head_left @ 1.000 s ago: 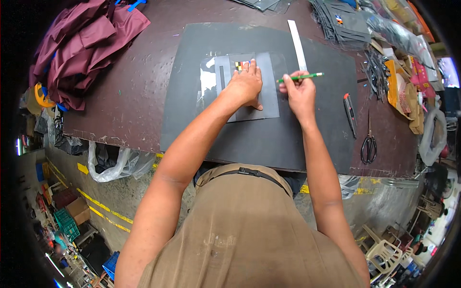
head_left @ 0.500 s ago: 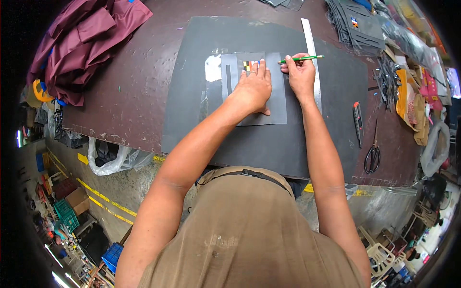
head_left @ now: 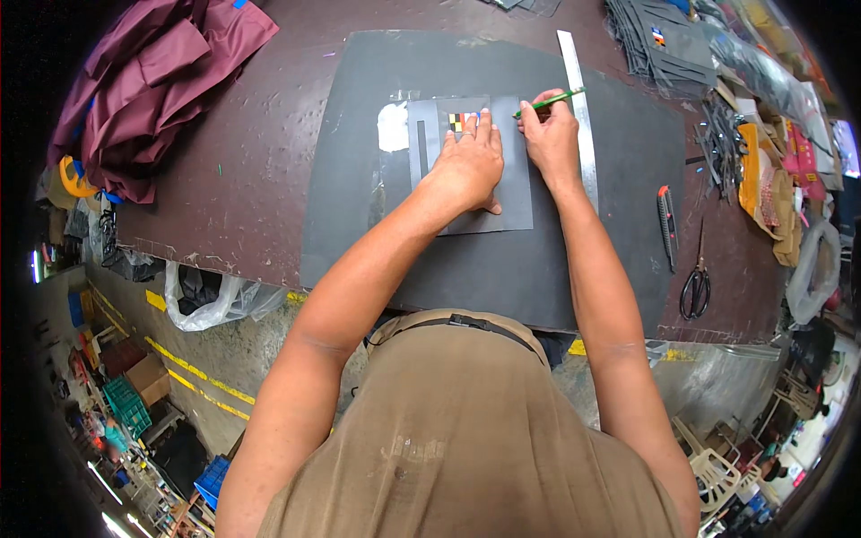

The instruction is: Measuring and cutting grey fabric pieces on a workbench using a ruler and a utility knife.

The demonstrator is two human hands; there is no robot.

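The left hand [head_left: 468,163] lies flat, fingers spread, pressing a grey template [head_left: 511,193] onto the dark sheet [head_left: 592,260]; the right hand [head_left: 549,136] grips a green pencil [head_left: 549,102] beside a steel ruler [head_left: 581,108].

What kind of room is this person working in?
Probably a sewing or craft workshop: a big worktable holds a large dark sheet, a metal ruler, scissors and heaped maroon cloth.

A small square label [head_left: 459,122] — blocks of red, yellow, black and white — sits on the grey template just beyond the left hand's fingers [head_left: 484,125]. Another small multicoloured label [head_left: 658,36] sits on the grey sheet stack at the surface's far right.
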